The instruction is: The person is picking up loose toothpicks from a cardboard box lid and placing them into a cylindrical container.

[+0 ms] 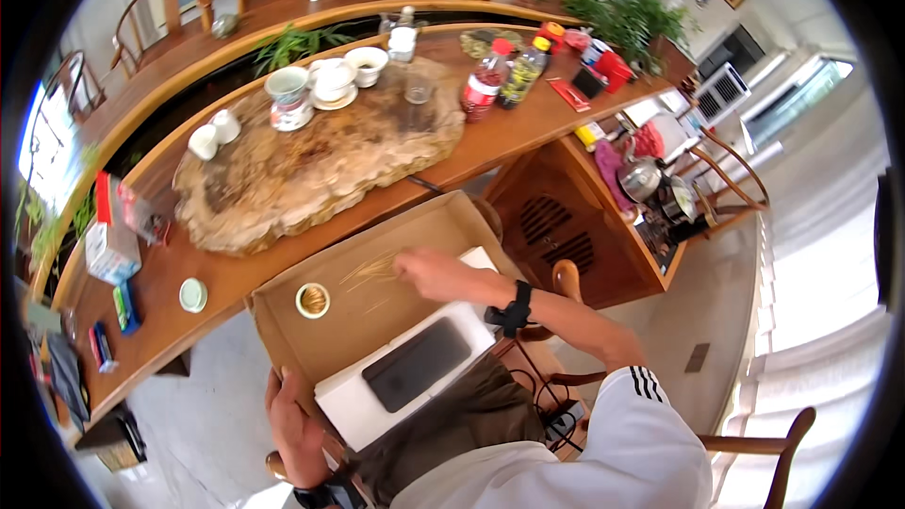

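Note:
A shallow cardboard tray (424, 223) lies tilted across my lap, by the desk edge. My left hand (293, 420) grips its near left corner. Over the tray floor is my right hand (435, 274), blurred, its fingertips beside loose thin wooden sticks that look like toothpicks (364, 272). Whether it pinches one is hidden. To the left, a small round pale container (312, 300) in the tray holds many such sticks, seen end-on. White foam (343, 406) fills the tray's near side, with a dark phone-like slab (417, 362) resting in it.
A pale round lid (193, 295) sits on the wooden desk (247, 283). Beyond the tray, a burl-wood tea board (311, 177) carries white cups and a lidded bowl (332, 78). Drink bottles (484, 85) stand right of it. A wooden cabinet (558, 226) and chair (565, 279) are at my right.

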`<action>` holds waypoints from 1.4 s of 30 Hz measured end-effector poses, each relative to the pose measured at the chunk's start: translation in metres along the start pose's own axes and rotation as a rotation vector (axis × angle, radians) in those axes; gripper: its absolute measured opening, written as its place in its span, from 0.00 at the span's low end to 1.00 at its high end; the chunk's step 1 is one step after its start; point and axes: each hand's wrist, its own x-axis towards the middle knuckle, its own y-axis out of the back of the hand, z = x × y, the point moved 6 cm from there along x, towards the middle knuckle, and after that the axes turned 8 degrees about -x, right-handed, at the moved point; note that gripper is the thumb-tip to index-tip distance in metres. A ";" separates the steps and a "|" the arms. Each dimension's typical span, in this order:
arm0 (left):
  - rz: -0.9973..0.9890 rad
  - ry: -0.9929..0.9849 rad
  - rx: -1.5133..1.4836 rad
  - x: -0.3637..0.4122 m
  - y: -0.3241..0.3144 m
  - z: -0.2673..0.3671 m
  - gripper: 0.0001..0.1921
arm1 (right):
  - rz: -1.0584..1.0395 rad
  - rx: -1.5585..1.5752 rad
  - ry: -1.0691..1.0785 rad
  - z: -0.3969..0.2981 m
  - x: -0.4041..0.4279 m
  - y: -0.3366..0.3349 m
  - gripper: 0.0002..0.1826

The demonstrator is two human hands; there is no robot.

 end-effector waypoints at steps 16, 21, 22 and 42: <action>0.022 -0.026 0.031 -0.003 -0.006 0.001 0.20 | -0.070 -0.061 0.077 -0.013 0.012 0.006 0.08; 0.088 -0.030 -0.007 -0.007 -0.003 0.005 0.21 | -0.017 0.069 0.070 -0.033 0.018 0.027 0.05; 0.087 -0.036 0.028 -0.006 -0.004 0.005 0.22 | -0.022 0.072 0.079 -0.040 0.020 0.031 0.05; 0.114 -0.026 0.011 -0.001 0.004 0.000 0.21 | -0.112 -0.030 0.214 -0.078 0.048 0.022 0.06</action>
